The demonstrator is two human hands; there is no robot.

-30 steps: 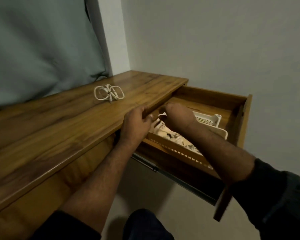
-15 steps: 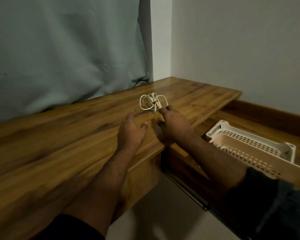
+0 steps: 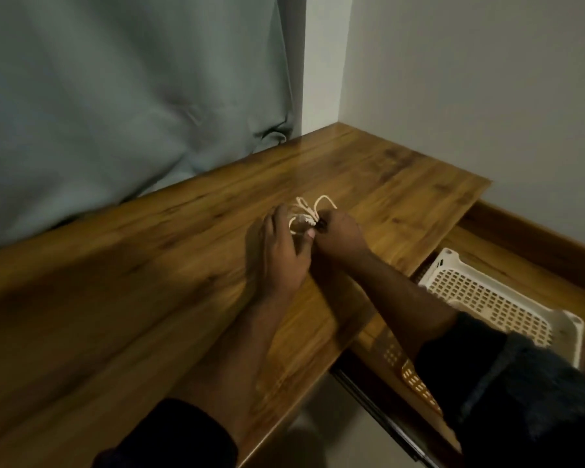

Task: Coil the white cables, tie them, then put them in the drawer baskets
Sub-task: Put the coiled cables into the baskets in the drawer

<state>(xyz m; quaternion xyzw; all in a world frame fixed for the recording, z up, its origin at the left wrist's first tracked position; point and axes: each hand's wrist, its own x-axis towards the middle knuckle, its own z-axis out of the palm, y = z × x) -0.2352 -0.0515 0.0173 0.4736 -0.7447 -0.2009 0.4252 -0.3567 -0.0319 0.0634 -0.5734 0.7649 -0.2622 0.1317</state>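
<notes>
Now, head view: both hands on coiled white cable (image 3: pixel 306 214) on wooden desk top (image 3: pixel 149 265). Right hand (image 3: pixel 340 233) pinches bundle at dark tie; left hand (image 3: pixel 277 251) cups its near-left side, fingers curled against loops, thumb beside the pinch. Loops poke out beyond fingertips. Cable looks coiled and tied already; judged: pickup stage, stowing left. White perforated basket (image 3: pixel 487 292) in open drawer (image 3: pixel 537 251), right and nearer than grip, well apart; no cable visible inside. Orange basket (image 3: pixel 416 383) partly hidden under right forearm.
</notes>
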